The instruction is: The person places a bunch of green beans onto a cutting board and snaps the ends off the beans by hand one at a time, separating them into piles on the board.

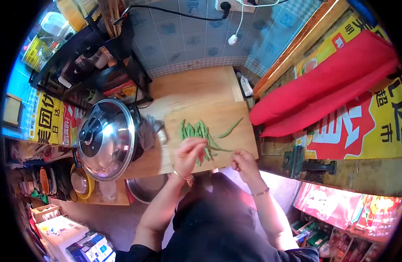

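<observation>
Several green beans (192,129) lie in a loose group on a wooden cutting board (236,107), and a single bean (230,128) rests apart to the right. Over the lower part of the group is my left hand (190,153), its fingers pinched at the left end of one long green bean (222,149). My right hand (245,165), closed at the board's lower right edge, pinches the other end of that bean, which stretches between the two hands. A bracelet circles each wrist.
A large lidded pan (107,139) and a grey cloth (147,133) sit left of the board. A black rack (122,65) stands behind them. Red fabric (323,85) hangs at the right. A pan (147,187) is below the counter edge.
</observation>
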### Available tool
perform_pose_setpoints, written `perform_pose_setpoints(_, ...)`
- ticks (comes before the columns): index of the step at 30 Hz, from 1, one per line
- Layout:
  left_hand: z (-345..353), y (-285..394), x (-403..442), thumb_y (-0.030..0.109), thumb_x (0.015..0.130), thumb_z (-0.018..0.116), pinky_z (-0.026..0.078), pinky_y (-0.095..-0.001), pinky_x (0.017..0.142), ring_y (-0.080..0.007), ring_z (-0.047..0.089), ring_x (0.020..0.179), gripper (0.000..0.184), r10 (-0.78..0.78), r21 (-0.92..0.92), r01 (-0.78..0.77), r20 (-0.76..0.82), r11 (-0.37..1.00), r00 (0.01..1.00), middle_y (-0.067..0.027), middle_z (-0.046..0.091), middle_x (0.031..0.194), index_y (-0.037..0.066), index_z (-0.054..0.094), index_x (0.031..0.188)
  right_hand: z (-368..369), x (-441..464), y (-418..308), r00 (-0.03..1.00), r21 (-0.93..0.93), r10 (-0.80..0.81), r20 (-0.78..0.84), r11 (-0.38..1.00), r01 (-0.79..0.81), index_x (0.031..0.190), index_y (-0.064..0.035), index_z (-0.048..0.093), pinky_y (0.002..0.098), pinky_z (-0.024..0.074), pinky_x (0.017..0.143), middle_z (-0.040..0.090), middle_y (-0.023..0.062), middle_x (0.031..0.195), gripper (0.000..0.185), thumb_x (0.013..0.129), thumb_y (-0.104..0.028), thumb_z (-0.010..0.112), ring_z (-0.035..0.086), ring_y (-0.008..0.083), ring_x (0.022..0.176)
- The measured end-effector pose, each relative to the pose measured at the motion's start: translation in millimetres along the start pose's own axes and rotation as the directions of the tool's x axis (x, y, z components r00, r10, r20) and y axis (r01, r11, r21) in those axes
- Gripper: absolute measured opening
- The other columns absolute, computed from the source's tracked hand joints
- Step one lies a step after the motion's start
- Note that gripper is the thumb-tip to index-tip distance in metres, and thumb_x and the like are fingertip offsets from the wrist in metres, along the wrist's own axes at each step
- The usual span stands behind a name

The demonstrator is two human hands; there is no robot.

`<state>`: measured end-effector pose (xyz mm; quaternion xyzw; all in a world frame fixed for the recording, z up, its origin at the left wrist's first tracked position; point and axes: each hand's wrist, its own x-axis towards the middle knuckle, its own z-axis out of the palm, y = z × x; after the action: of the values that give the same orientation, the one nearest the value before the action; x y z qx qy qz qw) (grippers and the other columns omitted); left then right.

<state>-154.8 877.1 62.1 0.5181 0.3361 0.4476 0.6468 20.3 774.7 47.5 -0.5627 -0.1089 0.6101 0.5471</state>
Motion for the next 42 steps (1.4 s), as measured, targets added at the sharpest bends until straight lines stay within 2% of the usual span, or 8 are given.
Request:
perform_pose_setpoints(17, -44, 25, -2, 0.005, 0.084, 0.052, 0.037, -0.0184, 0.037, -0.0091, 0.051, 0.050, 0.015, -0.111, -0.262, 0.071, -0.144, 0.963, 0.983, -0.0115, 0.060, 0.084, -0.003, 0.059, 0.094, 30, -25, -34, 0.847, -0.726, -0.334, 0.414, 0.441, 0.528, 0.093, 0.0043, 0.059, 0.0233, 0.0406, 0.053, 0.052, 0.0056, 0.068, 0.019, 0.080, -0.008, 0.057, 0.052, 0.0088, 0.061)
perform_pose_setpoints(23, -39, 33, -6, 0.002, 0.082, 0.054, 0.043, -0.0203, 0.044, -0.0084, 0.054, 0.056, 0.017, -0.125, -0.084, 0.114, -0.138, 0.990, 0.982, -0.0120, 0.061, 0.088, -0.003, 0.059, 0.098, 41, -34, -29, 0.811, -0.730, -0.376, 0.449, 0.370, 0.575, 0.083, 0.0022, 0.059, 0.0340, 0.0426, 0.056, 0.052, 0.0153, 0.068, 0.013, 0.077, -0.008, 0.054, 0.054, 0.0290, 0.062)
perform_pose_setpoints(24, -25, 45, -8, 0.001, 0.080, 0.056, 0.045, -0.0220, 0.048, -0.0105, 0.056, 0.062, 0.022, 0.155, 0.291, -0.084, -0.233, 0.953, 0.960, -0.0127, 0.059, 0.093, -0.002, 0.058, 0.101, 42, -35, -29, 0.812, -0.731, -0.377, 0.447, 0.370, 0.574, 0.083, 0.0022, 0.059, 0.0340, 0.0426, 0.056, 0.052, 0.0153, 0.068, 0.013, 0.077, -0.008, 0.054, 0.054, 0.0290, 0.062)
perform_pose_setpoints(26, -22, 47, -11, 0.000, 0.072, 0.062, 0.047, -0.0269, 0.060, -0.0190, 0.057, 0.076, 0.038, 0.615, 0.895, -0.359, 0.129, 0.266, 0.778, -0.0128, 0.056, 0.101, 0.002, 0.054, 0.109, 45, -38, -29, 0.809, -0.773, -0.405, 0.426, 0.303, 0.558, 0.074, 0.0020, 0.056, 0.0346, 0.0428, 0.056, 0.050, 0.0152, 0.065, 0.010, 0.073, -0.008, 0.056, 0.053, 0.0301, 0.060)
perform_pose_setpoints(29, -2, 42, -27, 0.004, 0.069, 0.060, 0.047, -0.0326, 0.064, -0.0248, 0.054, 0.075, 0.029, 0.264, 0.654, -0.636, 0.582, 0.409, 0.769, -0.0095, 0.057, 0.089, 0.003, 0.057, 0.098, 48, -41, -23, 0.767, -0.739, -0.447, 0.460, 0.287, 0.610, 0.067, 0.0010, 0.052, 0.0355, 0.0428, 0.054, 0.049, 0.0146, 0.064, 0.010, 0.069, -0.008, 0.057, 0.053, 0.0304, 0.058)
perform_pose_setpoints(35, 3, 3, -37, 0.004, 0.066, 0.056, 0.045, -0.0326, 0.061, -0.0252, 0.054, 0.073, 0.020, 0.155, 0.512, -0.577, 0.647, 0.637, 0.746, -0.0093, 0.053, 0.074, 0.002, 0.058, 0.086, 38, -42, -4, 0.624, -0.778, -0.577, 0.527, -0.031, 0.628, 0.061, -0.0002, 0.050, 0.0365, 0.0409, 0.049, 0.047, 0.0133, 0.060, 0.011, 0.067, -0.007, 0.056, 0.050, 0.0314, 0.054)
perform_pose_setpoints(39, 7, -11, -47, 0.004, 0.073, 0.055, 0.045, -0.0304, 0.057, -0.0224, 0.055, 0.065, 0.014, 0.190, 0.531, -0.551, 0.587, 0.643, 0.787, -0.0099, 0.052, 0.072, 0.002, 0.058, 0.086, 32, -38, 7, 0.713, -0.780, -0.578, 0.397, 0.196, 0.594, 0.064, 0.0007, 0.054, 0.0337, 0.0428, 0.050, 0.052, 0.0137, 0.062, 0.010, 0.068, -0.007, 0.057, 0.054, 0.0266, 0.054)
perform_pose_setpoints(42, 13, -19, -44, 0.008, 0.083, 0.052, 0.043, -0.0263, 0.049, -0.0153, 0.053, 0.053, 0.011, -0.029, 0.453, -0.087, 0.242, 0.887, 0.970, -0.0061, 0.053, 0.070, 0.000, 0.057, 0.087, 15, -23, 33, 0.892, -0.583, -0.441, 0.104, 0.699, 0.413, 0.079, 0.0009, 0.061, 0.0254, 0.0434, 0.054, 0.062, 0.0093, 0.072, 0.011, 0.077, -0.006, 0.053, 0.055, 0.0096, 0.059)
